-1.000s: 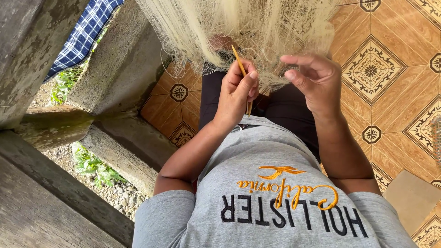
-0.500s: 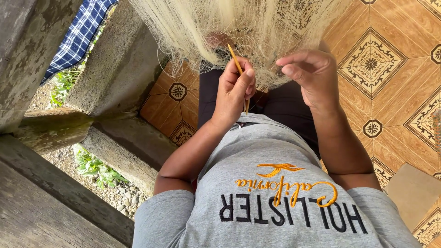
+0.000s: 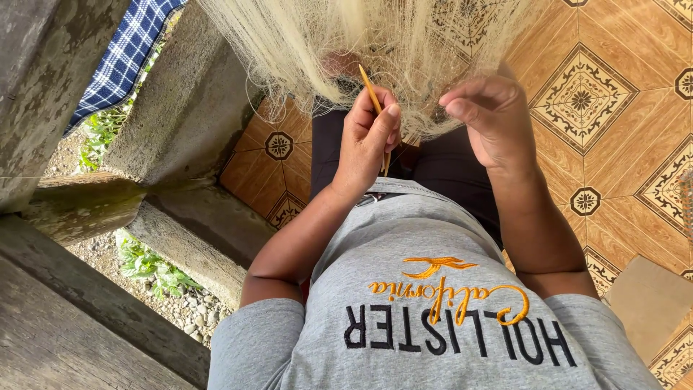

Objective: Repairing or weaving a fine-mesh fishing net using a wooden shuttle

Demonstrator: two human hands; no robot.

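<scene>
- Left hand point(image 3: 369, 141) grips a thin yellow netting needle point(image 3: 374, 101), tip up in the pale fishing net point(image 3: 375, 43).
- Right hand point(image 3: 489, 119) pinches the net's lower strands, fingers curled.
- Patterned orange tile floor point(image 3: 613, 123) lies beneath; blue checked cloth point(image 3: 126, 54) hangs at the upper left.

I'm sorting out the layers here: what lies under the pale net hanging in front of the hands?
Under the net, patterned floor tiles and dark trousers show through. Something reddish-brown shows too; the mesh blurs what it is.
</scene>
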